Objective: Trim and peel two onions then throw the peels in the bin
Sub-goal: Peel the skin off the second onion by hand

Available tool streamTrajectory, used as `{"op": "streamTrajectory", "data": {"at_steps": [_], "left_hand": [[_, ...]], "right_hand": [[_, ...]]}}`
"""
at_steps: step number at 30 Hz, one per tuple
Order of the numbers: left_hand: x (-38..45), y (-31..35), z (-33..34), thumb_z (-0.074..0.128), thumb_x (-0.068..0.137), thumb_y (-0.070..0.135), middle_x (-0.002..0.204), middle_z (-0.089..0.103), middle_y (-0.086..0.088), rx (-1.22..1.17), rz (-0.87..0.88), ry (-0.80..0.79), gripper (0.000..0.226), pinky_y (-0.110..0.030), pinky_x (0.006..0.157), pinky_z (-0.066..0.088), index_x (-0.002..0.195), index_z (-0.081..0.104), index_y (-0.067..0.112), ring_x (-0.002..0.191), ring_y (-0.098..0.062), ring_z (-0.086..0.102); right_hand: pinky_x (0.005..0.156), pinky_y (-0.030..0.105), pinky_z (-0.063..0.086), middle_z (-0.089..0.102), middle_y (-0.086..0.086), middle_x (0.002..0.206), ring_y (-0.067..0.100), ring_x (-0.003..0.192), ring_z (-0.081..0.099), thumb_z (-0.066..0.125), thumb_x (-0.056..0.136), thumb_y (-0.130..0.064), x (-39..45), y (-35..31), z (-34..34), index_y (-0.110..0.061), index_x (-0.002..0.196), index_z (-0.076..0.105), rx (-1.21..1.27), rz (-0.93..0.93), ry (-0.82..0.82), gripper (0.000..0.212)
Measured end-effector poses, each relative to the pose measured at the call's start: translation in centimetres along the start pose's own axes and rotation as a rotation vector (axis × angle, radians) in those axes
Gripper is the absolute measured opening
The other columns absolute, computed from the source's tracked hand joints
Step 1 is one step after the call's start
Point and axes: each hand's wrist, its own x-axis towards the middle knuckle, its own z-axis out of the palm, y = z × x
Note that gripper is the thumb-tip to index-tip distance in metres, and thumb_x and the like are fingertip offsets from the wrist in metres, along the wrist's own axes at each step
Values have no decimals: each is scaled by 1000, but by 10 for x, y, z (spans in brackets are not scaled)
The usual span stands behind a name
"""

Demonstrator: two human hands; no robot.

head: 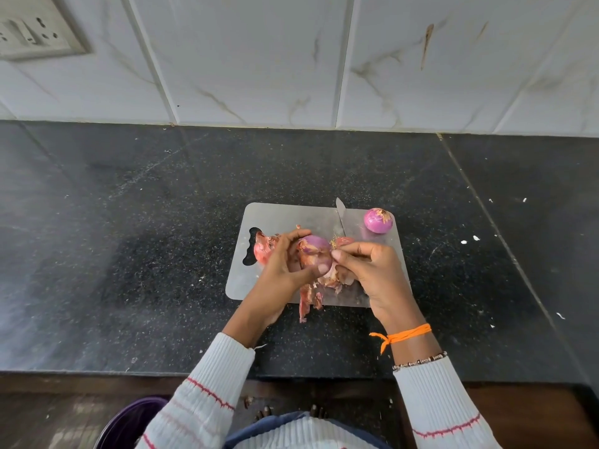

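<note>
My left hand (285, 264) grips a purple onion (316, 251) just above the steel cutting board (291, 215). Dry skin hangs loose from this onion. My right hand (369, 270) pinches a strip of that skin at the onion's right end. A second onion (377, 221), peeled and glossy, sits at the board's far right corner. Loose peels (311, 299) lie under my hands and spill over the board's near edge; more peels (263, 249) lie by the board's handle hole. A knife blade (340, 215) lies on the board behind my hands, its handle hidden.
The board rests on a black granite counter (129, 254) against a white tiled wall (291, 59). A switch plate (35, 30) is at the upper left. On the floor at the lower left stands a purple bin (129, 426).
</note>
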Motion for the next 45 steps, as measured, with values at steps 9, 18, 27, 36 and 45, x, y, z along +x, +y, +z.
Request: {"op": "streamTrajectory", "data": {"at_steps": [9, 18, 27, 36, 45], "left_hand": [[1, 6, 6, 24, 97, 47, 77, 70, -12, -237, -261, -45, 55, -20, 59, 56, 99, 61, 5, 62, -14, 66], [2, 3, 3, 7, 84, 69, 57, 63, -11, -176, -353, -99, 87, -17, 42, 49, 89, 62, 2, 43, -10, 58], [4, -2, 7, 13, 82, 70, 65, 68, -12, -167, -339, -40, 85, -19, 48, 53, 96, 65, 4, 49, -12, 62], [8, -2, 9, 25, 88, 62, 65, 65, -8, -145, -300, 82, 69, -17, 49, 51, 83, 67, 8, 50, -10, 61], [9, -1, 3, 27, 86, 67, 62, 61, -11, -243, -375, 91, 76, -15, 41, 49, 95, 63, 0, 40, -6, 54]], "right_hand": [[74, 8, 46, 68, -8, 99, -5, 88, 61, 63, 80, 4, -7, -11, 5, -25, 99, 67, -217, -306, -66, 35], [76, 7, 44, 63, -12, 95, -4, 90, 59, 83, 64, -11, -5, -9, 5, -24, 94, 69, -329, -446, -109, 35], [69, 15, 51, 69, 1, 85, 2, 83, 63, 80, 68, -7, -5, -2, 11, -11, 81, 72, -292, -504, 51, 16], [65, 13, 51, 67, 1, 82, 3, 79, 62, 72, 72, 0, -9, -2, 21, -4, 72, 70, -331, -504, 143, 5], [68, 6, 44, 64, -1, 83, -4, 79, 58, 65, 81, -2, -2, 1, 10, -9, 80, 68, -362, -452, 192, 8]]}}
